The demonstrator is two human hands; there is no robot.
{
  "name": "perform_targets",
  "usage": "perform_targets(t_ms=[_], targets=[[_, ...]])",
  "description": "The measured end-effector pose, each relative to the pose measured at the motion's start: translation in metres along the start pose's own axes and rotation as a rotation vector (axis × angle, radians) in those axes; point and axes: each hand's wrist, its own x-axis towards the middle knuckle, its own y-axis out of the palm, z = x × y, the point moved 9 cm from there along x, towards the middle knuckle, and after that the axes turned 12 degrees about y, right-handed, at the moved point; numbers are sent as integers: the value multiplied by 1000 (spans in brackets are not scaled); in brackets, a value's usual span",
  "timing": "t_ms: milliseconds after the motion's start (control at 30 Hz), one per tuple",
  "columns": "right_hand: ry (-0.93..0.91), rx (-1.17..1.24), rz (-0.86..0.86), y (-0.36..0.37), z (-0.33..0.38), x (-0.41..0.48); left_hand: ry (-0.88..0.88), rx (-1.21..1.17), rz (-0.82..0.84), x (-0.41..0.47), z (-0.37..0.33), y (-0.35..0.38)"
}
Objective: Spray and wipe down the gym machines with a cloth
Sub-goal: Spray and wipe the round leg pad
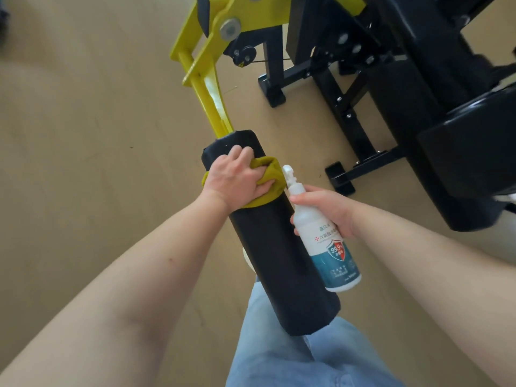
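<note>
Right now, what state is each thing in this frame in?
Black cylindrical foam pad: mounted on the machine, slanting.
Yellow-green fabric cloth: bunched, pressed against pad.
White plastic spray bottle: roughly upright, beside pad.
Left hand: grips cloth.
Right hand: grips bottle.

Open floor [83,121] all along left of black roller pad [268,247], free passage there. Far end of the pad is blocked by yellow lever arm [209,93]. Left grip [234,177] with cloth [270,174] covers upper pad. Right side is tight: spray bottle [332,247] in right grip [326,210] sits just beside pad, narrow gap. Further right, black machine frame [351,113] bars and feet crowd the floor. Near end overlaps jeans leg [293,358].
</note>
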Motion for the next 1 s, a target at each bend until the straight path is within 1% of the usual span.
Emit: perform_targets(t_ms=[67,167,200,267,333,400,467,533,667,833,933,1000], targets=[[-6,18,-2,2,9,2,-96,0,56,8,29,1],[-28,28,-12,5,17,5,-294,-95,248,17,62,11],[-37,29,-17,7,18,5,-370,-126,270,17,69,12],[-52,31,-24,9,20,4,-558,-175,260,14,83,13],[-64,33,-21,10,18,2,-793,-263,225,2,95,17],[-76,22,-20,11,15,1,-994,-430,144,-16,95,23],[-82,6,-21,12,10,-2,-1125,-575,40,-33,84,26],[-97,-15,-38,12,3,-4,-1170,-608,-7,-46,70,25],[-175,-25,-71,4,-14,-10,-1193,-625,-24,-59,50,24],[-180,-55,-78,-7,-45,-22,-1317,-690,-35,-82,7,25],[-171,-93,-83,-12,-66,-30,-1389,-715,-24,-101,-24,25],[-151,-121,-77,-13,-82,-35,-1410,-691,26,-116,-45,26]])
